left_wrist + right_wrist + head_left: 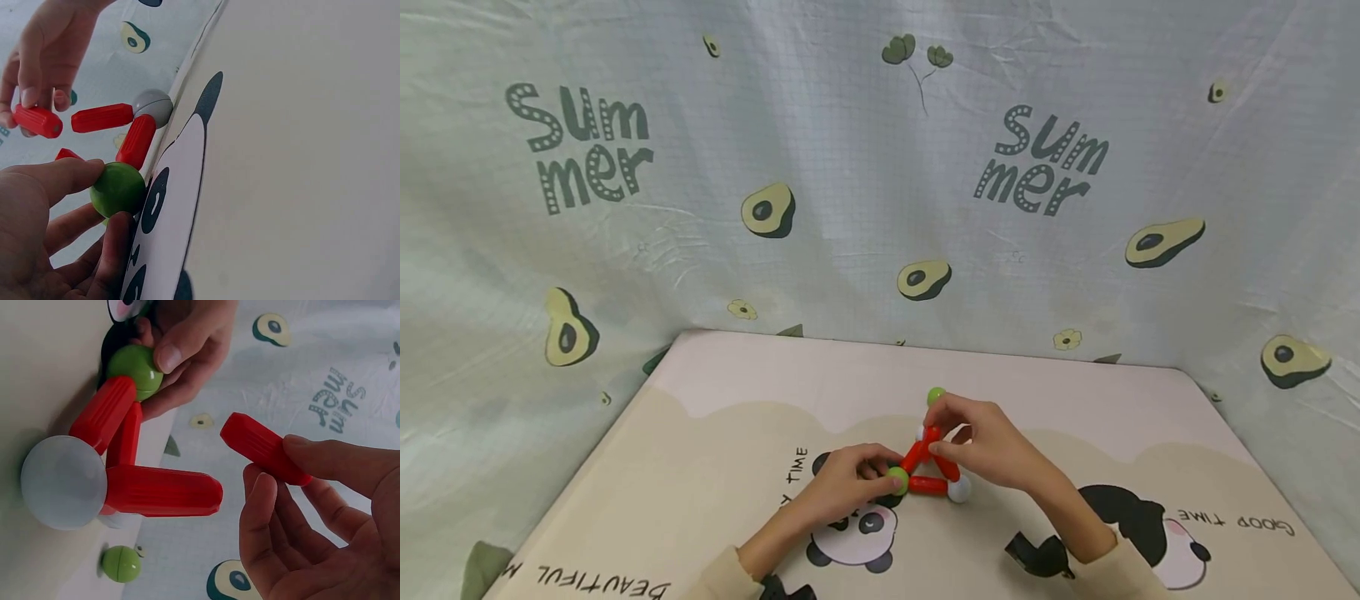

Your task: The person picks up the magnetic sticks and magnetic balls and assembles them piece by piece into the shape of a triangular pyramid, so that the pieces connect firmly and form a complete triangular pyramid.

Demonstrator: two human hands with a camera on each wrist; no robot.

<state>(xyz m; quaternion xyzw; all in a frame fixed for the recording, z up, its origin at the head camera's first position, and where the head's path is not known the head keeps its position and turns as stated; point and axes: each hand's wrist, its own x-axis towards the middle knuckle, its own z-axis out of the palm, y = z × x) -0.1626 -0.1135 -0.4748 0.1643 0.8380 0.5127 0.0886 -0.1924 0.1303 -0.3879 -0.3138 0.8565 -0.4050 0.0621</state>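
Observation:
My left hand [847,483] pinches a green ball [117,189] between thumb and fingers at one corner of a small frame of red rods and balls on the table. A red rod [928,485] joins this ball to a white ball [64,481] at the frame's right corner. From the white ball another red rod [164,490] sticks up, its upper end free. Above the frame, my right hand [988,442] pinches a loose red rod [265,449] between thumb and fingertips, apart from the other rods. The far corner's white ball is mostly hidden.
Another green ball [121,563] lies on the table beyond the frame. The table [715,467] has a cover printed with pandas and lettering. Behind it hangs a pale curtain [850,150] with avocado prints.

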